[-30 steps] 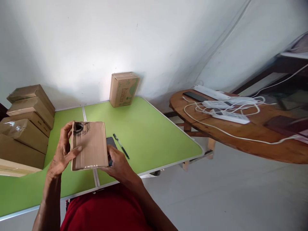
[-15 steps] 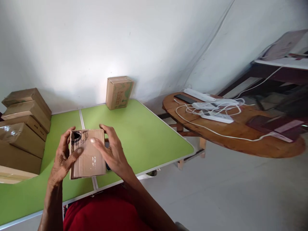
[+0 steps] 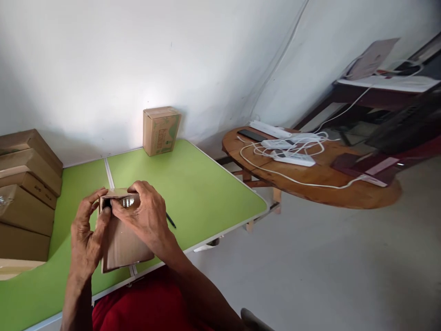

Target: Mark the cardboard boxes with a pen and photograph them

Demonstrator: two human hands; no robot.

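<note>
A small cardboard box [image 3: 126, 246] with shiny tape is held above the green table [image 3: 206, 191], near its front edge. My left hand [image 3: 87, 230] grips the box's left side, its thumb on the front by a dark hole in the upper left corner. Across the upper right is my right hand [image 3: 148, 214], closed on the top edge, with its thumb at the hole. The top edge looks bent or lifted there. Behind the right hand lies a dark pen-like object [image 3: 171, 220], partly hidden.
Several stacked cardboard boxes [image 3: 25, 216] stand at the left. Against the wall is another printed carton [image 3: 161, 131]. To the right, a round wooden table [image 3: 344, 195] bears white power strips [image 3: 294, 159], tangled cables and a black flat object [image 3: 252, 135].
My right hand has moved from the box's right side to its upper edge, thumb now at the hole. The top of the box has opened up slightly. The view has shifted a little right.
</note>
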